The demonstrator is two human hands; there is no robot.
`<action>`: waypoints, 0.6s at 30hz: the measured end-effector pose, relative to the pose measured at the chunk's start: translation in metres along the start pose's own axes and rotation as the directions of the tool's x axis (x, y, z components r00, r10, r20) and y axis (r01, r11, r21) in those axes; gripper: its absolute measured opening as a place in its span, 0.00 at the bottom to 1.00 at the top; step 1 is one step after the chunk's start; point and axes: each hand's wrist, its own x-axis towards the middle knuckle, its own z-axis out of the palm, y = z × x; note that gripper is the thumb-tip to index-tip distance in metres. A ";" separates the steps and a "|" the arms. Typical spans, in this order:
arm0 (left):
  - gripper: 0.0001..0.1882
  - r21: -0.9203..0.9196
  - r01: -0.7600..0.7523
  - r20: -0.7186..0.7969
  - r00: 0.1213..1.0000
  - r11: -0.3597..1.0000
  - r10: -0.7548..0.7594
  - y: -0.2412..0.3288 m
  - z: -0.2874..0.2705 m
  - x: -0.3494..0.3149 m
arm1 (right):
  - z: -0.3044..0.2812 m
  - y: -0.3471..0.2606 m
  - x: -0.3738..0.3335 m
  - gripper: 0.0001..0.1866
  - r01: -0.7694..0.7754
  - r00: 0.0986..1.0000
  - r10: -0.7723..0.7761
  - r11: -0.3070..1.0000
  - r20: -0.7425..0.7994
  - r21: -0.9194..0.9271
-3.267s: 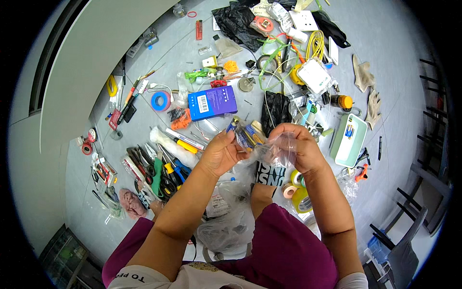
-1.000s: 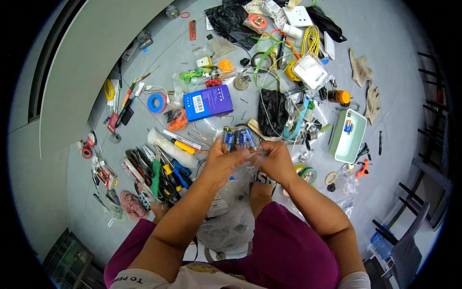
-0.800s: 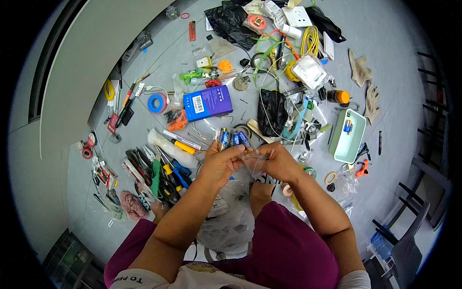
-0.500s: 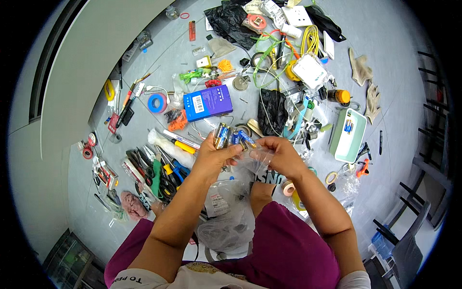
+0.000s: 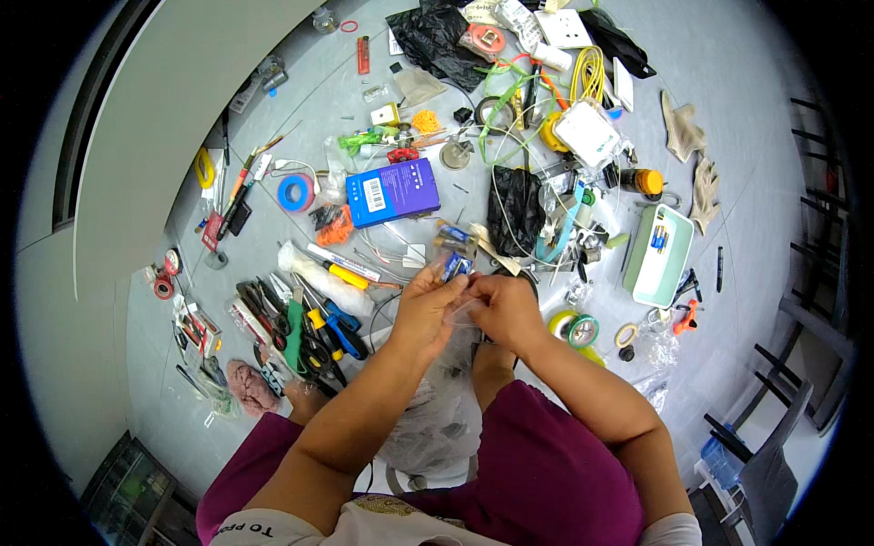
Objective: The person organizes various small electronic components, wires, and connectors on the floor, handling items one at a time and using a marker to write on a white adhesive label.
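Note:
In front of my knees, both hands meet at a small clear plastic bag (image 5: pixel 462 315). My left hand (image 5: pixel 421 308) is closed on the bag, its thumb toward the right hand. My right hand (image 5: pixel 506 309) pinches the bag's edge, fingers bent together. Just beyond the fingertips show several blue and gold batteries (image 5: pixel 456 266), seemingly behind the clear plastic. Some of them look blurred, so I cannot tell exactly how they lie. A blue and purple box (image 5: pixel 393 194) lies on the floor ahead of my hands.
Pliers and screwdrivers (image 5: pixel 319 332) lie left of my hands. At the right stands a pale green tray (image 5: pixel 674 273) with batteries inside. Tape rolls (image 5: pixel 583 329) sit near my right forearm. Cables, black bags and a white box (image 5: pixel 585 134) spread farther off; work gloves (image 5: pixel 683 127) lie far right.
The batteries, earlier fanned out at my left fingers, now show beyond both hands, seemingly behind plastic. My right hand has moved left and a little nearer, closing up to the left one.

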 end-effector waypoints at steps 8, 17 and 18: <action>0.22 0.244 0.253 -0.026 0.967 0.936 -0.255 -0.003 -0.032 0.007 | 0.011 0.032 -0.014 0.12 -0.069 0.957 0.023 0.986 0.290 0.151; 0.16 0.533 0.289 -0.181 0.957 0.796 -0.226 -0.002 -0.046 0.012 | 0.003 0.040 0.008 0.20 0.230 0.957 -0.264 0.943 -0.122 -0.242; 0.15 0.503 0.287 -0.181 0.957 0.815 -0.225 -0.003 -0.046 0.014 | 0.004 0.037 0.012 0.22 0.266 0.950 -0.300 0.922 -0.084 -0.280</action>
